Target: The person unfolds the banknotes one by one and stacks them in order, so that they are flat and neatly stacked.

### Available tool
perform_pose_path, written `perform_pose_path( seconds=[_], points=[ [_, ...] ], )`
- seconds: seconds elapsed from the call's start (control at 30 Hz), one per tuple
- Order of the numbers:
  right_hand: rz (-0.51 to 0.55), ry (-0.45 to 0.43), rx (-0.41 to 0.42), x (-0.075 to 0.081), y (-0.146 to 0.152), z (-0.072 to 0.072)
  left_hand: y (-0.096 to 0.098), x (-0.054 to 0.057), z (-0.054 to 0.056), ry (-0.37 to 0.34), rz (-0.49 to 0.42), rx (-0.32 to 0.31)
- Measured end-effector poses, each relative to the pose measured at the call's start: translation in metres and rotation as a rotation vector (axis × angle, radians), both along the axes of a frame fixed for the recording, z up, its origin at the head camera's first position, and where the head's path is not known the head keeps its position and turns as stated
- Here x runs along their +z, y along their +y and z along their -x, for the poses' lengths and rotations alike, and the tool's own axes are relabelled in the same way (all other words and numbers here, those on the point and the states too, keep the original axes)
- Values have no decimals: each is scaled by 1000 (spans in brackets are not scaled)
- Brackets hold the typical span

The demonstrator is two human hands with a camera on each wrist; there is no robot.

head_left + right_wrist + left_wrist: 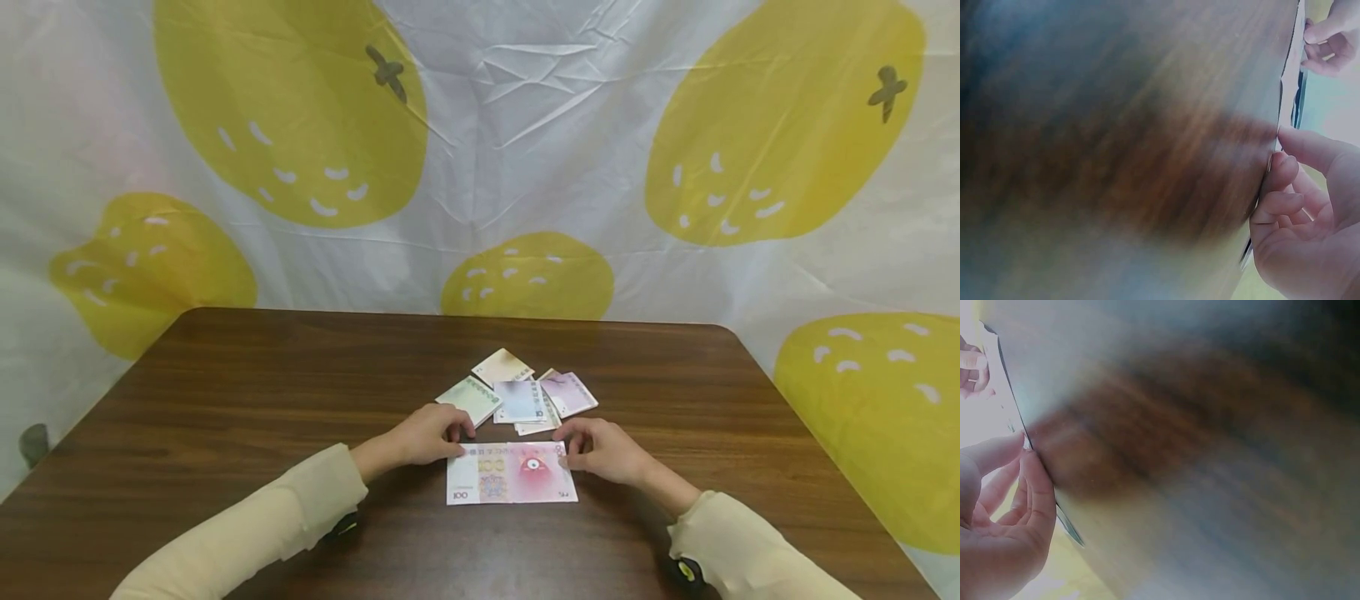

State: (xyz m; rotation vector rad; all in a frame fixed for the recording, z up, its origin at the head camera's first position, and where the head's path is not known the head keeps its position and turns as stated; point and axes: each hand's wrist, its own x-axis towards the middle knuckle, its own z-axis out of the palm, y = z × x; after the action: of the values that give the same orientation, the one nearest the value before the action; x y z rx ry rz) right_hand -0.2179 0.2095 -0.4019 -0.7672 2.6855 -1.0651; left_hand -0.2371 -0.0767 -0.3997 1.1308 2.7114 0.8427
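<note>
A pink 100 banknote (510,483) is spread out near the front of the table, its long side across my view. At its upper left corner, my left hand (427,434) pinches the edge between thumb and fingers. The right hand (606,452) does the same at the upper right edge. Seen from the left wrist, the thumb and forefinger of the left hand (1013,506) meet on the note's thin edge. In the right wrist view, the right hand (1310,212) has thumb and forefinger together at the paper's edge.
Just behind the pink note lie overlapping smaller banknotes: a green one (471,398), a blue one (517,400), a purple one (572,392) and a yellowish one (501,365). They rest on a dark wooden table (300,367). A lemon-patterned cloth (525,167) hangs behind it.
</note>
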Motion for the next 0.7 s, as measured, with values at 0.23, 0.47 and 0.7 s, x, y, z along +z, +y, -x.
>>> perform_pose_path(
  seconds=[0.23,0.47,0.7],
  points=[
    [31,-18,-10,0,1,0,1,2,-2,18,-10,27],
    [128,-77,-45,4,3,2,-9,3,6,5,-76,137],
    [178,-64,-89,7,-5,16,-23,5,20,7,-110,260]
  ],
)
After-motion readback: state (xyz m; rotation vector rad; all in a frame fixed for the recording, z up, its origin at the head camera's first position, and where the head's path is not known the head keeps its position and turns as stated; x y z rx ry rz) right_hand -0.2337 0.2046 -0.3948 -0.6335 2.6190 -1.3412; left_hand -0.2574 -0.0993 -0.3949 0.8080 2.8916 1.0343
